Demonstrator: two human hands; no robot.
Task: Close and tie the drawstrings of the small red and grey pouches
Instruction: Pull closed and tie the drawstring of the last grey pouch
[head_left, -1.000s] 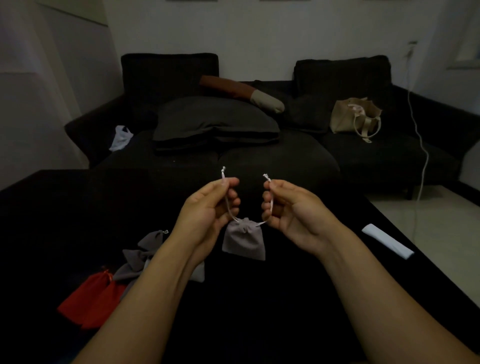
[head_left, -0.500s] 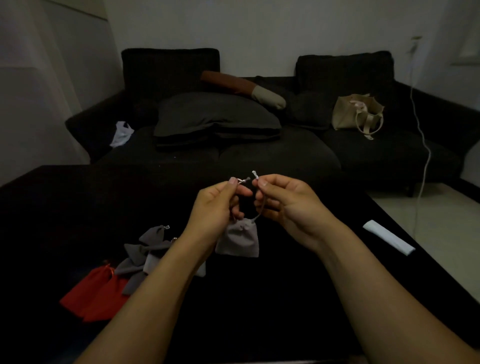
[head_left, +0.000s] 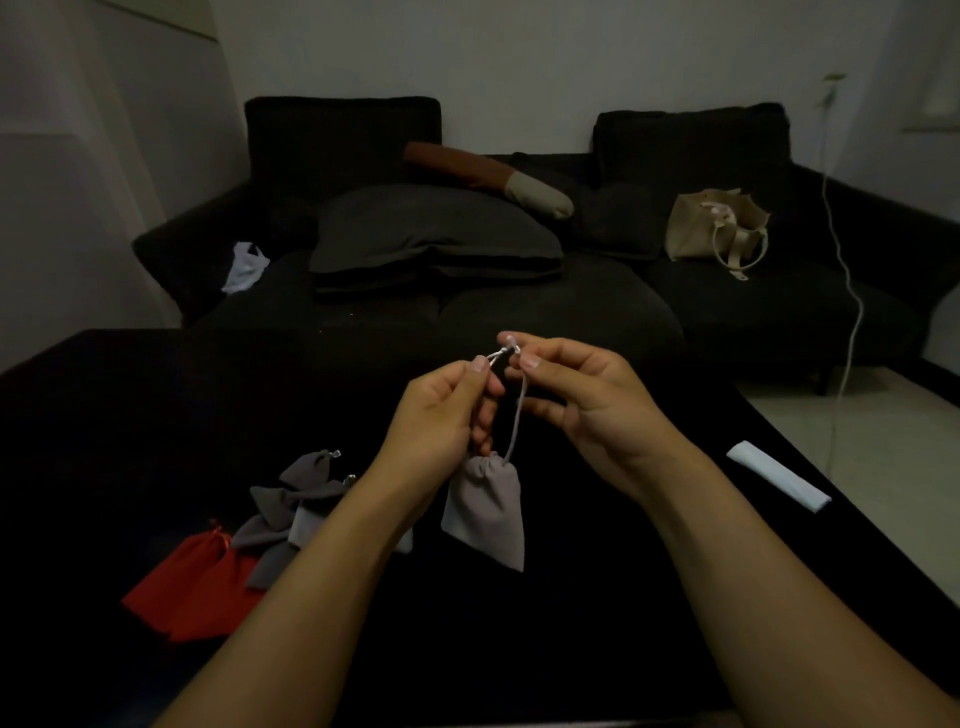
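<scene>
Both hands meet above the dark worktop (head_left: 571, 623), each grip closed to a fine pinch on the drawstring (head_left: 516, 421) of a small grey pouch (head_left: 485, 514). The left hand (head_left: 441, 415) pinches one cord end between thumb and forefinger, its other fingers curled in below; the right hand (head_left: 582, 400) pinches the other end between thumb tip and forefinger, with its lower fingers loosely bent. The two cord ends cross just between the fingertips, and a single visible strand runs down from there to the gathered mouth of the pouch, which hangs tilted under the hands; whether it touches the worktop I cannot tell. To the left, near the left forearm, a heap of grey pouches (head_left: 296, 499) lies on the worktop, overlapping two red pouches (head_left: 197, 587) beside it. A white folded strip (head_left: 776, 475) lies well apart toward the right edge. Behind the worktop stands a dark sofa (head_left: 519, 306) carrying cushions and a beige tote bag (head_left: 714, 228).
</scene>
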